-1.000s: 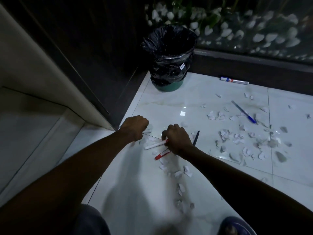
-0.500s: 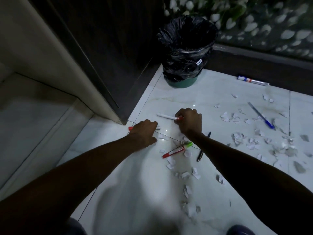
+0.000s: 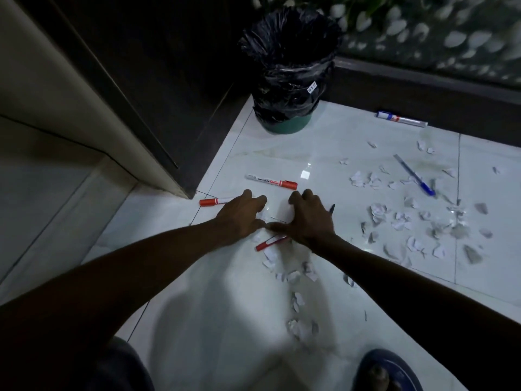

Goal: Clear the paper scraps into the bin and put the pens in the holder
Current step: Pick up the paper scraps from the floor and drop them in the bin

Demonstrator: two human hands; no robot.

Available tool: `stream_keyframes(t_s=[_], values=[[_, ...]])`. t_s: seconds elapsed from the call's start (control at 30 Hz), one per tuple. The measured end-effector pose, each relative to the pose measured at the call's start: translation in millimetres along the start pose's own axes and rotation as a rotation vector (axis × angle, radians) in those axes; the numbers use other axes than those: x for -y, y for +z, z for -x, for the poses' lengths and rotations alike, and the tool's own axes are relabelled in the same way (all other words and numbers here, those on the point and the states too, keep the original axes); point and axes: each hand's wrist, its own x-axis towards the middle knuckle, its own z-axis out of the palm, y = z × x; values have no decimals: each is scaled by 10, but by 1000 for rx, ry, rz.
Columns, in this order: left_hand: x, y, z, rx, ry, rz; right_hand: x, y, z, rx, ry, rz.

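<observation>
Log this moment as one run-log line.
left hand: open, on floor | right hand: open, cupping scraps | red marker: loose beyond hands | bin: far

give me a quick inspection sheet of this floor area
surface: white tiled floor, glossy
job's things: bin with black liner at the back; paper scraps scattered; red-capped marker ahead of the hands, another by the left hand; red pen under the right hand; blue pen; blue-capped marker; no holder seen
clutter: nothing seen
grippers: left hand and right hand spread on the floor, thumbs meeting
cables: nothing seen
surroundings: dark door, pebble bed
</observation>
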Motion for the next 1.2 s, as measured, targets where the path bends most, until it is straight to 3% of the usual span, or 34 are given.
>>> stream_keyframes(t_s=[0.13,0.33,0.47,0.7,1.0,1.2], values=[[-69,-5,-135,81,54,-22,143,50,24,88,-97,-25],[-67,-118,-150,173,34,-92,106,53,-52,74,-185,-81],[-81,-119,-26,174,142,-52,-40,-91,-66,64,-199,-115],[-187,51,-12,280,252,-155,-199,-102,273,126,-243,38],[-409,85,12,299,50,-15,-183,105,750,57,-232,-4],[-386,61,74,234,-52,-6,-268,204,962,36,-101,-30]])
